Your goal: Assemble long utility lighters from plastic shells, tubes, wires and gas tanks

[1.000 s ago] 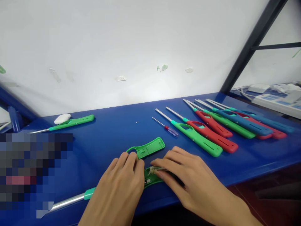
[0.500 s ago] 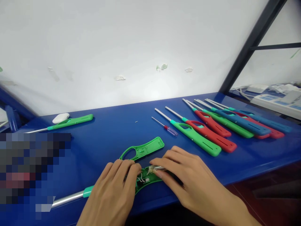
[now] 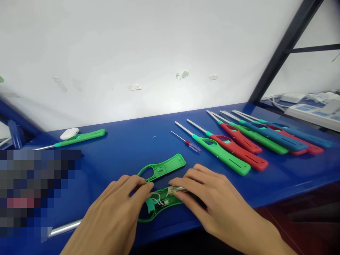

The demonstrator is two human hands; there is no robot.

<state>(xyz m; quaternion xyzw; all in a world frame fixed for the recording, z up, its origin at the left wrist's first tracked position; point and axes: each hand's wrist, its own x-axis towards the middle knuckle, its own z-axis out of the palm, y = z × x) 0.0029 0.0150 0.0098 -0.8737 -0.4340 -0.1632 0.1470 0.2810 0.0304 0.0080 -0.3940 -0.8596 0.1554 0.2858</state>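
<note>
An opened green gas lighter [image 3: 174, 201] lies in front of me, its housing half facing up with white wires, a small white block and a teal trigger [image 3: 150, 204] inside. My left hand [image 3: 117, 207] is curled over its neck side, fingertips together at the upper edge; what they pinch there is partly hidden. Left of that hand the lighter's metal tube [image 3: 66, 227] sticks out. My right hand [image 3: 212, 198] has thumb and forefinger closed around a silver gas tank [image 3: 179, 189] with a pale valve end, over the handle. The loose green cover half [image 3: 170, 165] rests just beyond, inner side up.
A screwdriver [image 3: 193, 146] and a tiny metal pin [image 3: 154, 136] lie farther back. Several red, green and blue lighters [image 3: 225, 156] are lined up at right. Back left are another green lighter [image 3: 89, 136] and a white case [image 3: 69, 133]. A power strip [image 3: 316, 114] is at far right.
My left hand has shifted left and drawn back, uncovering the teal trigger and the ring of the housing. My right hand keeps its hold on the gas tank.
</note>
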